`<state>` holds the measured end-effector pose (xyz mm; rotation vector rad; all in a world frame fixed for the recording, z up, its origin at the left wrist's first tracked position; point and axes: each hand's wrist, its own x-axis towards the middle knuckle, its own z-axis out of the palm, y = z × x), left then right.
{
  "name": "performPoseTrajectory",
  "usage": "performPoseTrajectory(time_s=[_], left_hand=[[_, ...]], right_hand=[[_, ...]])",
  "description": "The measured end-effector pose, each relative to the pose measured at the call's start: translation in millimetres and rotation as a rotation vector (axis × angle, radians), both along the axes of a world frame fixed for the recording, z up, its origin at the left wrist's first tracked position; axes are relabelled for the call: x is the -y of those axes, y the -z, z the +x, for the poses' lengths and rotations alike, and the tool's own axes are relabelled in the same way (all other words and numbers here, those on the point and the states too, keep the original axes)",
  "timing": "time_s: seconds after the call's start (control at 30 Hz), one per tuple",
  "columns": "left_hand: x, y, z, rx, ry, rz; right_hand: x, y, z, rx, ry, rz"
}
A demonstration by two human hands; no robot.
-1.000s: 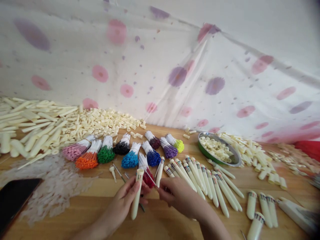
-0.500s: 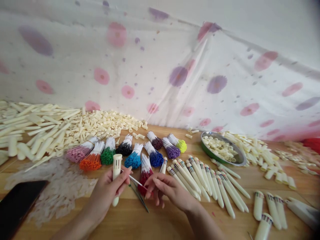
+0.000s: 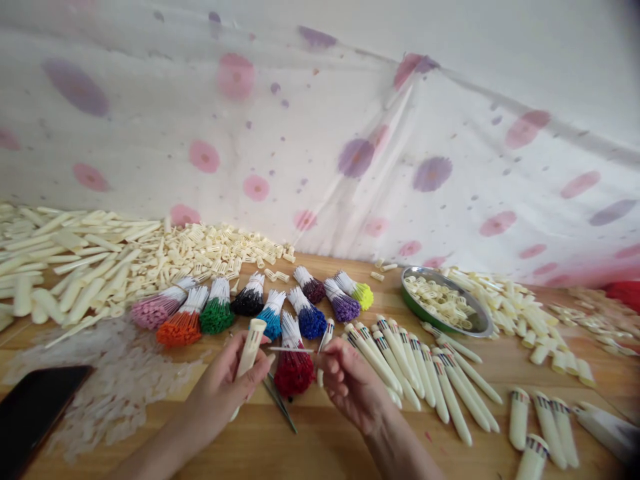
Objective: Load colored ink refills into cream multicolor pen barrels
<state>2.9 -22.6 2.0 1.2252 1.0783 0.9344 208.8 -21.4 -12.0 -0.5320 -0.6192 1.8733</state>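
Left of the red bundle (image 3: 294, 375), the left hand (image 3: 231, 379) is clamped on a tilted cream barrel (image 3: 251, 349), and at the bundle's right, the right hand (image 3: 354, 381) pinches a thin white refill (image 3: 293, 349), its long axis nearly level toward this barrel.

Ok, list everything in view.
Table: 1, wooden-brown, front
Sheet: 1, white spotted, back
Wall: 1, grey-white, upper right
Refill bundles: 10, multicoloured, centre
Tubes: many, cream, left
Slotted parts: many, cream, back
Clear bits: many, translucent, left
Phone: 1, black, left
Dish: 1, green/silver, right
Pens: many, cream, right
Short pens: 4, cream, front right
Loose parts: many, cream, right
Unclear device: 1, white, right
Red item: 1, red, right
Tool: 1, grey, centre
Refill: 1, white, centre
Barrel: 1, cream, held
Left hand: 1, holding barrel
Right hand: 1, at refill's end
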Motion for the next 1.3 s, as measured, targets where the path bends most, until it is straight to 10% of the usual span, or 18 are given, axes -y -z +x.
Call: performPoseTrajectory(time_s=[0.23, 0.5, 1.3], left_hand=[[4, -3.6, -6, -0.399, 0.236, 0.189], [6, -8.4, -4, -0.423, 0.324, 0.21], [16, -5.8, 2, -0.433, 0.22, 0.322]], right_hand=[[1, -30.5, 29, 0.044, 0.126, 0.177], [3, -23.0, 18, 0.082, 0.043, 0.148], [11, -10.0, -8, 0.118, -0.057, 0.049]])
